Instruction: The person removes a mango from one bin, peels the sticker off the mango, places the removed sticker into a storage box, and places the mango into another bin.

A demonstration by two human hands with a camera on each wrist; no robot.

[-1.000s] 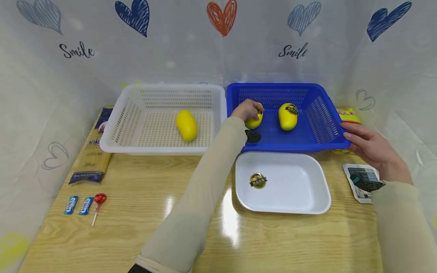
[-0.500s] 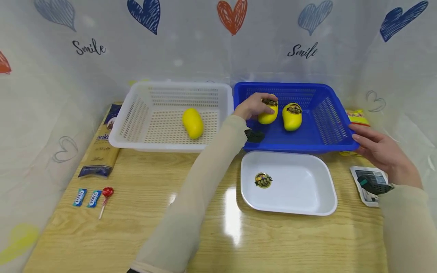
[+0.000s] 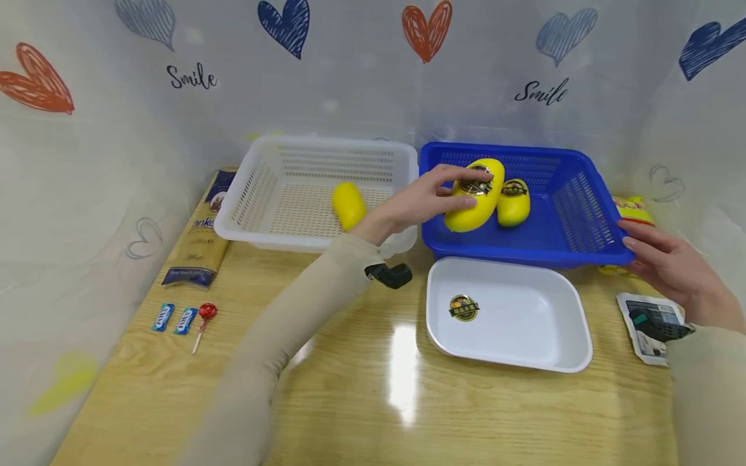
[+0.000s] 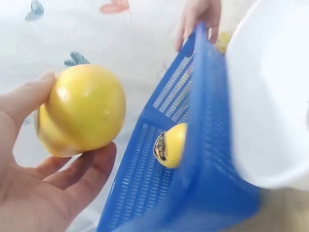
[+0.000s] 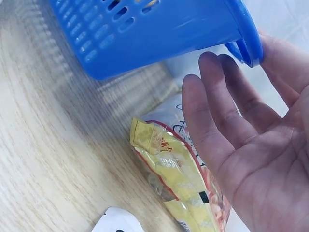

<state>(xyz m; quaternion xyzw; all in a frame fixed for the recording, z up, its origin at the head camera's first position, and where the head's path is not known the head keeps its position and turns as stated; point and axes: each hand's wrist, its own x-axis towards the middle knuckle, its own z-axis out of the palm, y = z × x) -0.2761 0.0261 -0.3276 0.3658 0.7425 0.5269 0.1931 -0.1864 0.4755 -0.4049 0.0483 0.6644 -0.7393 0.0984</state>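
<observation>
My left hand holds a yellow mango with a black-and-gold sticker, thumb on one side and fingers on the other. In the left wrist view this mango is raised beside the blue basket. A second stickered mango lies inside the blue basket. My right hand grips the basket's right rim; in the right wrist view, several of its fingers extend below the rim. A third mango lies in the white basket, partly behind my left forearm.
In front of the blue basket stands a white tray bearing a round sticker. At left lie a gold bag, two blue-wrapped candies and a red lollipop. A yellow packet and a flat pack are at right.
My left hand has lifted the mango from the blue basket's floor, turning its sticker into view. My right hand has stayed at the rim. The head view has shifted left.
</observation>
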